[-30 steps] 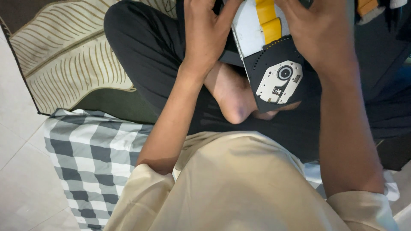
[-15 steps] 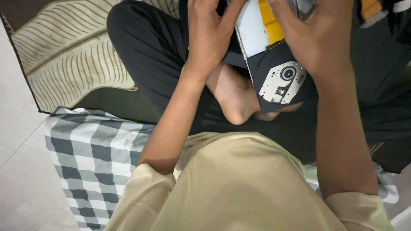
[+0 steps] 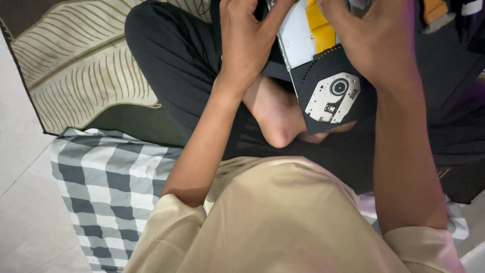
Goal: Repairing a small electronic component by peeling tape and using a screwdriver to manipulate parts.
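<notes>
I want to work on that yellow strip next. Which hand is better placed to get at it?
Probably the right hand: its fingers curl over the drive right beside the yellow strip. The left hand grips the drive's other edge, farther from the strip, and looks better suited to steadying.

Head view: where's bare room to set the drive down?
Free: pale floor tiles left of the checked cloth, and the leaf-patterned mat beyond it. Crowded: the lap, where both hands, left hand and right hand, grip the drive.
</notes>
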